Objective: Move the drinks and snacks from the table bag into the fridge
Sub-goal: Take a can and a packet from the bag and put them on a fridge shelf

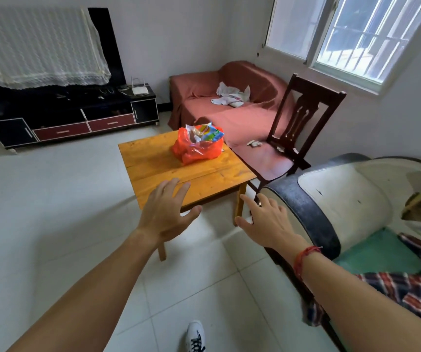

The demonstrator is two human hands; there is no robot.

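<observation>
Hands come first: the left hand (pixel 165 212) is stretched forward with its fingers spread wide and holds nothing, and the right hand (pixel 264 221) beside it is also spread flat and empty, with a red string bracelet (pixel 303 257) on its wrist. Both hang in the air in front of the near edge of the small wooden surface (pixel 153 158), not touching it. On the far part of this surface sits the red plastic bag (pixel 196 147), its mouth open upward, and a colourful snack packet (pixel 208 133) sticks out from it; the bag is well apart from both hands. I judge that the task is at its very beginning, the approach to the bag, with nothing taken out yet. The next move calls for stepping closer and reaching over the surface, then either gripping the thin bag by its rim or picking one item from the opening; the plastic is soft and may collapse. No fridge shows in this view. The packet has printing, but it is too small and blurred to read, and no brand can be told.
</observation>
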